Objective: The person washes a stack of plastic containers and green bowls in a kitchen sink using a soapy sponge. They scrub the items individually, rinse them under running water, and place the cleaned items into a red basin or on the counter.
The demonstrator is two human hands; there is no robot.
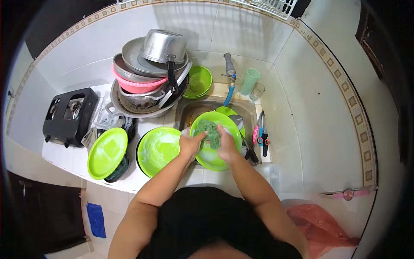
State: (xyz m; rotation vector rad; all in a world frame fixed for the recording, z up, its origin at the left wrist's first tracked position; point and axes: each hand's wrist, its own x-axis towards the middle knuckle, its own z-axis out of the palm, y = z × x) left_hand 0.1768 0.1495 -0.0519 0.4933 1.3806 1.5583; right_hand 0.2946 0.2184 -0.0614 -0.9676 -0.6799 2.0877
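Over the sink, a lime-green plastic plate [213,162] with suds on it lies under both hands. My left hand [191,142] is at the plate's left side, its thumb on a green scouring pad [210,132]. My right hand [226,142] touches the pad's right edge, above the plate. Both hands appear closed around the pad between them; some fingers are hidden. A soapy lime-green plate [158,150] rests on the counter to the left. Farther left, another soapy green plate [108,152] sits tilted on a dark bowl.
Stacked pots, pans and a pink basin [139,86] stand behind left, near green bowls [199,81]. The sink [184,113] holds more dishes under a faucet [229,69]. Scissors [264,136], a green cup [250,81] and a glass [257,91] are right. A black gas stove [69,116] stands far left.
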